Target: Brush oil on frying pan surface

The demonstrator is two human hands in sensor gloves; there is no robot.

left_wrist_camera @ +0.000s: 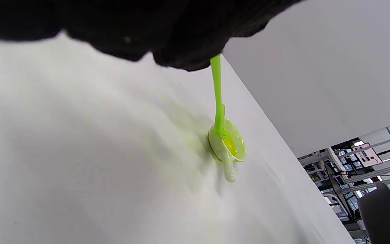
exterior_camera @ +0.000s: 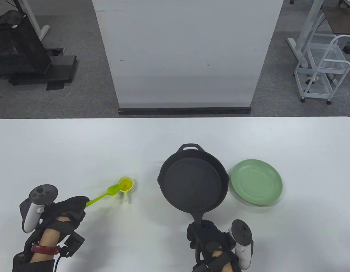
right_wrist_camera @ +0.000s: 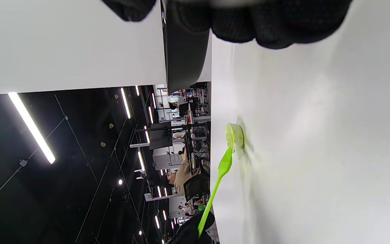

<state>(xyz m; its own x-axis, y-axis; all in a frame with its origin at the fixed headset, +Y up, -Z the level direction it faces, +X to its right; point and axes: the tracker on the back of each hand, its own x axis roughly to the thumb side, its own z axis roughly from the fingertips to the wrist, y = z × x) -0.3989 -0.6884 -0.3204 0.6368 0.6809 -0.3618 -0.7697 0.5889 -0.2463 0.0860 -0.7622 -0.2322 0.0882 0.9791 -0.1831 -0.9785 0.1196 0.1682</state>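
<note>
A black cast-iron frying pan (exterior_camera: 191, 181) sits on the white table, its handle pointing toward me. My right hand (exterior_camera: 208, 240) grips the pan handle; the pan's side shows in the right wrist view (right_wrist_camera: 185, 57). My left hand (exterior_camera: 70, 211) holds a lime green silicone brush (exterior_camera: 102, 195) by its handle end. The brush head dips into a small yellow-green oil cup (exterior_camera: 126, 184) left of the pan. In the left wrist view the brush (left_wrist_camera: 218, 98) reaches down into the cup (left_wrist_camera: 229, 145). The right wrist view shows the brush (right_wrist_camera: 217, 183) and cup (right_wrist_camera: 234, 137) too.
A pale green plate (exterior_camera: 257, 182) lies just right of the pan, close to its rim. The white table (exterior_camera: 78, 147) stretches left and back. A white panel (exterior_camera: 186, 53) stands behind the table's far edge.
</note>
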